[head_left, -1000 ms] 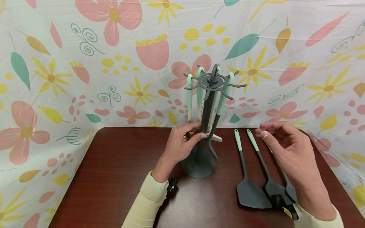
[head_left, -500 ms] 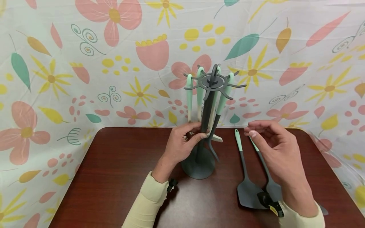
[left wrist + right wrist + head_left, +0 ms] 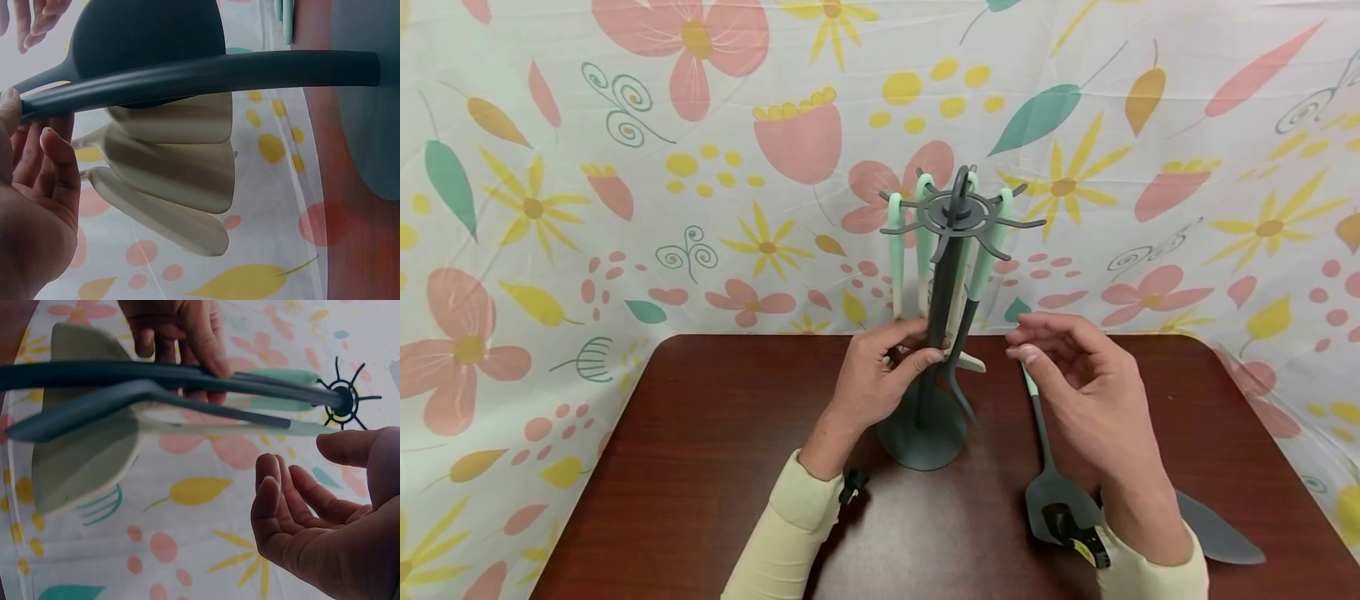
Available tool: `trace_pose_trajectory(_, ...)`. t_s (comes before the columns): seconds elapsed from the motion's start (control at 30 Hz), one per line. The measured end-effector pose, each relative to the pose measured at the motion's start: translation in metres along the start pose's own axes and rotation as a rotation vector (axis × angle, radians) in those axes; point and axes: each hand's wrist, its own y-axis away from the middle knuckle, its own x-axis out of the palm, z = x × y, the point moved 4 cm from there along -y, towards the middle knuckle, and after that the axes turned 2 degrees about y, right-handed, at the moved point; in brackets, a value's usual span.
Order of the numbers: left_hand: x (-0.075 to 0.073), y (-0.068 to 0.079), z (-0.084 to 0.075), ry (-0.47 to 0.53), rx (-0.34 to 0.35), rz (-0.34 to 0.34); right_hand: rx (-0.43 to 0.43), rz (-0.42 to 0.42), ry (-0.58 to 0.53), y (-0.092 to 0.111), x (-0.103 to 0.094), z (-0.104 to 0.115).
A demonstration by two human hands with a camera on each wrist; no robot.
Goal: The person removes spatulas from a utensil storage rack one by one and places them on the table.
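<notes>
My left hand [image 3: 876,375] grips the dark pole [image 3: 219,76] of a utensil stand, whose round base [image 3: 921,446] rests on the table. From the spoked ring [image 3: 958,214] on top hang several utensils with mint-green handles. Some are cream below, and one dark utensil [image 3: 87,415] hangs on the right side. My right hand [image 3: 1093,396] hovers right of the stand, fingers loosely bent and thumb apart, holding nothing. It overlaps the handle end of a dark turner [image 3: 1045,492] lying on the table. Its forearm hides most of the other utensils there.
The pointed dark head [image 3: 1221,529] of another utensil shows right of my right sleeve. A flower-printed cloth [image 3: 805,250] stands behind the brown table [image 3: 700,483]. Black camera straps sit at both wrists.
My right hand has moved left, from over the rightmost lying utensil to over the leftmost turner's handle. My left hand has stayed on the pole.
</notes>
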Motion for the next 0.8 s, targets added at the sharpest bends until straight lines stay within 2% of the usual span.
trace_pose_trajectory(0.27,-0.001,-0.001,0.0,0.002,-0.005,-0.003,0.009,-0.015,-0.11,-0.002,0.017,0.005)
trace_pose_trajectory(0.53,-0.003,-0.002,-0.001,-0.025,-0.002,-0.009,0.0,0.003,-0.05,-0.006,0.03,0.005)
trace_pose_trajectory(0.8,-0.002,-0.001,0.0,-0.017,-0.011,-0.005,0.04,0.008,0.084,-0.008,0.034,-0.005)
